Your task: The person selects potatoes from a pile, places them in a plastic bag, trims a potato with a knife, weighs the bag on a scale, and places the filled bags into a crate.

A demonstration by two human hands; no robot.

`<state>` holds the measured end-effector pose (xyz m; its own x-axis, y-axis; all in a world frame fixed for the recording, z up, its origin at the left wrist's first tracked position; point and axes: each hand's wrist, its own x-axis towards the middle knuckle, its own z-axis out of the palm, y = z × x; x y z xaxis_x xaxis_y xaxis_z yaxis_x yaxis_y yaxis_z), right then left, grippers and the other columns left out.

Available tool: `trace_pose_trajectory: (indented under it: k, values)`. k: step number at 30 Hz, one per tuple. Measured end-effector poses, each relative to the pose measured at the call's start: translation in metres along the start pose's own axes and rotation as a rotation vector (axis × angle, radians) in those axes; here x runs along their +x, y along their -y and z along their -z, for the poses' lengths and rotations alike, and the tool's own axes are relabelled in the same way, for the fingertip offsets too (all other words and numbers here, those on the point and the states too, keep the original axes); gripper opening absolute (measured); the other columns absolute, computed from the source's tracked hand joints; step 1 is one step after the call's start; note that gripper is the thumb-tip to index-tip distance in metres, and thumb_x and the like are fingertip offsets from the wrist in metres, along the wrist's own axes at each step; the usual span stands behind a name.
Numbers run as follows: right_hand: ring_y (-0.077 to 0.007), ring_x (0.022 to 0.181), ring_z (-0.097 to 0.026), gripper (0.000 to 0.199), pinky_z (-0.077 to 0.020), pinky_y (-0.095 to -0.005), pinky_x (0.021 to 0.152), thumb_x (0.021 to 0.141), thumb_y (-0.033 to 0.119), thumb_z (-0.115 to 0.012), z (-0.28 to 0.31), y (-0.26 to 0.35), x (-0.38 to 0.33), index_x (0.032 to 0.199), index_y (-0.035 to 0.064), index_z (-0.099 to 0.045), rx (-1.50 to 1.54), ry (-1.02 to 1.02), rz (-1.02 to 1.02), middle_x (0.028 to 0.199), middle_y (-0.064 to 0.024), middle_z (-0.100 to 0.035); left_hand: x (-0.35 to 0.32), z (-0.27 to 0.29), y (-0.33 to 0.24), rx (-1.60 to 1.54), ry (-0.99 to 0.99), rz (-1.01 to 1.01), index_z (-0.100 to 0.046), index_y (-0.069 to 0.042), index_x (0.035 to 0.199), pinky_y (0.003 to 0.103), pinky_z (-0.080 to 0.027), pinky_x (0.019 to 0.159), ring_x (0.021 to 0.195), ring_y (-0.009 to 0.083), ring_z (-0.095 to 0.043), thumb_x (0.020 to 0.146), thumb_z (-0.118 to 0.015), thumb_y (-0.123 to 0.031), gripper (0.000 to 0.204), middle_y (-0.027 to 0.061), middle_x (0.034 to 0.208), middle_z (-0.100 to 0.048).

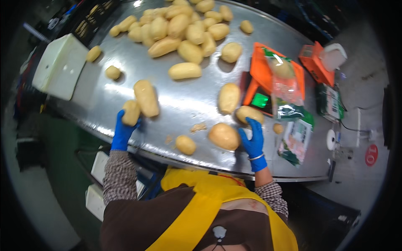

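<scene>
Both my hands wear blue gloves over a shiny steel table (pixel 184 104). My left hand (pixel 124 130) grips a small potato (pixel 131 112) near the table's left edge, right beside a longer potato (pixel 146 98). My right hand (pixel 252 140) is spread between two potatoes, its fingers touching a round one (pixel 224 136) on its left and an oval one (pixel 249 113) above its fingertips. Another upright potato (pixel 229 98) lies just behind these. A small potato (pixel 185 144) rests near the front edge.
A heap of several potatoes (pixel 180 29) covers the far end of the table. An orange scale (pixel 268 79) carries a printed plastic bag (pixel 284 90) holding a potato; more bags (pixel 296 140) lie to the right. A white box (pixel 60 67) stands at left, an orange device (pixel 320 60) at right.
</scene>
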<state>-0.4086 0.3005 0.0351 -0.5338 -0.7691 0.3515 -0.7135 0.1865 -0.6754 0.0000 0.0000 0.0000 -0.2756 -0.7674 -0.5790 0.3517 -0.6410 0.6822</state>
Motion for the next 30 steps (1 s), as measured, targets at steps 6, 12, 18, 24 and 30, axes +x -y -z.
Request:
trace_pose_trajectory:
  k: [6, 12, 18, 24, 30]
  values:
    - [-0.0268, 0.091, -0.061, 0.024, -0.0481, -0.0351, 0.080, 0.079, 0.010, -0.067, 0.043, -0.013, 0.009, 0.101, 0.0038, -0.062, -0.076, -0.117, -0.016, 0.098, -0.0119, -0.062, -0.019, -0.056, 0.000, 0.033, 0.136, 0.058, -0.051, -0.008, 0.122, 0.033, -0.046, 0.051, 0.062, 0.0233, -0.058, 0.081, -0.037, -0.063, 0.069, 0.0183, 0.097, -0.063]
    - [-0.0125, 0.076, -0.058, 0.014, -0.0470, -0.0247, 0.069, 0.086, 0.008, -0.060, 0.080, -0.048, -0.002, 0.096, -0.0020, -0.063, 0.408, -0.531, -0.385, 0.086, -0.0064, -0.064, -0.038, -0.098, 0.002, 0.118, 0.328, 0.052, -0.048, -0.007, 0.126, 0.032, -0.047, 0.045, 0.055, 0.0235, -0.058, 0.083, -0.033, -0.062, 0.071, 0.0224, 0.099, -0.062]
    - [-0.0106, 0.072, -0.056, 0.018, -0.0467, -0.0235, 0.068, 0.087, 0.013, -0.060, 0.106, -0.028, 0.005, 0.096, -0.0021, -0.063, 0.565, -0.611, -0.422, 0.085, -0.0045, -0.063, -0.056, -0.165, 0.032, 0.140, 0.557, 0.190, -0.042, -0.006, 0.131, 0.028, -0.046, 0.043, 0.061, 0.0243, -0.061, 0.082, -0.029, -0.066, 0.078, 0.0263, 0.106, -0.059]
    - [-0.0118, 0.078, -0.060, 0.019, -0.0490, -0.0239, 0.071, 0.088, 0.009, -0.060, 0.076, 0.000, -0.014, 0.103, -0.0015, -0.062, 0.771, -0.283, -0.448, 0.093, -0.0067, -0.065, -0.082, -0.242, 0.083, 0.150, 0.958, 0.315, -0.037, -0.001, 0.133, 0.027, -0.046, 0.044, 0.069, 0.0270, -0.063, 0.088, -0.026, -0.057, 0.073, 0.0270, 0.109, -0.058]
    - [-0.0169, 0.090, -0.062, 0.028, -0.0487, -0.0277, 0.080, 0.083, 0.010, -0.066, 0.062, 0.029, -0.032, 0.108, 0.0005, -0.061, 0.591, 0.058, -0.412, 0.102, -0.0099, -0.064, -0.086, -0.269, 0.123, 0.621, 0.937, 0.157, -0.043, -0.001, 0.129, 0.025, -0.047, 0.047, 0.074, 0.0167, -0.062, 0.090, -0.053, -0.022, 0.045, 0.0172, 0.105, -0.060]
